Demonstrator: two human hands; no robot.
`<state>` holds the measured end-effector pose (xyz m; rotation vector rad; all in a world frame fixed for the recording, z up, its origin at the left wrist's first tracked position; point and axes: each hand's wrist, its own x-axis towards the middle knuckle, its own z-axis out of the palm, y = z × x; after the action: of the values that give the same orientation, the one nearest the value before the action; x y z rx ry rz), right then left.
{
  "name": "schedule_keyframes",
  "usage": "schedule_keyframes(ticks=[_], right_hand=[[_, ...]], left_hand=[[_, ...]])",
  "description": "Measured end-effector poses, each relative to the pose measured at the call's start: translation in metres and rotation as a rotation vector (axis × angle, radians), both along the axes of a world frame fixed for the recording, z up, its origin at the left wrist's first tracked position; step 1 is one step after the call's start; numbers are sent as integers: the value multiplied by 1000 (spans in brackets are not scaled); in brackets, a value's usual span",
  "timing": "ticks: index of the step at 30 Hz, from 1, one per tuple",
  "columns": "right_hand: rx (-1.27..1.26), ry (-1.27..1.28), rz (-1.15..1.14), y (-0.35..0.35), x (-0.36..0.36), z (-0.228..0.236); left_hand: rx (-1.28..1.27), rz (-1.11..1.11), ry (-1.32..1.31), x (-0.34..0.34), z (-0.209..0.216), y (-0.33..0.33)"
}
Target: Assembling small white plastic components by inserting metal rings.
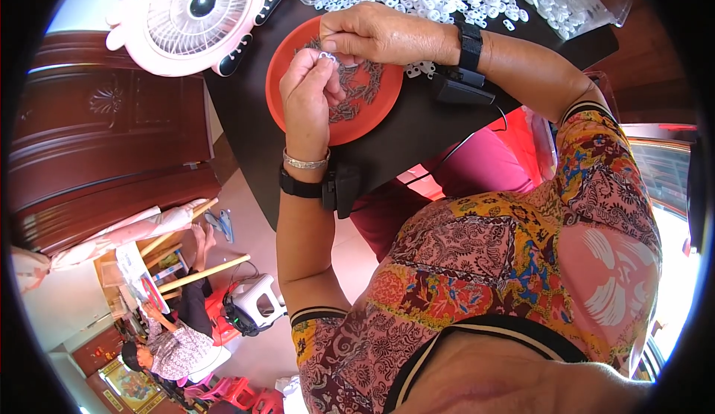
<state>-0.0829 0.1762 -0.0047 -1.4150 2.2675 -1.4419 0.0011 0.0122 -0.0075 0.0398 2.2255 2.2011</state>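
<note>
Above a round red plastic bowl (389, 107) of slim grey metal-looking pieces (365, 90) on the black tabletop (246, 131), a small white plastic piece (327, 56) is held in a close pinch by the left hand (305, 101); the right hand (378, 34) is curled closed beside it, but whether anything is gripped there cannot be told

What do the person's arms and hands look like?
The left hand and right hand wear no gloves. Each wrist has a black strap with a black box; the left also has a silvery bracelet. A thin black cord shows near the right box. Short, colourful patterned sleeves have striped cuffs.
</note>
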Motion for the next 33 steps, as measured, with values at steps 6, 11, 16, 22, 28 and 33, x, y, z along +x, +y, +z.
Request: schedule_keyframes(ticks=[6, 11, 16, 22, 28, 33], right_hand=[[-30, -39, -46, -4, 7, -1], [-37, 78, -44, -3, 3, -5], [-32, -21, -131, 3, -16, 9], [348, 451, -462, 39, -69, 3], [415, 519, -441, 48, -80, -5], [532, 608, -250, 35, -62, 5]], left_hand=[[39, 56, 42, 2, -3, 6], [31, 46, 49, 1, -2, 6], [31, 145, 96, -1, 4, -3], [133, 194, 172, -4, 4, -19], [116, 164, 183, -1, 7, -12], [121, 167, 190, 0, 7, -12]])
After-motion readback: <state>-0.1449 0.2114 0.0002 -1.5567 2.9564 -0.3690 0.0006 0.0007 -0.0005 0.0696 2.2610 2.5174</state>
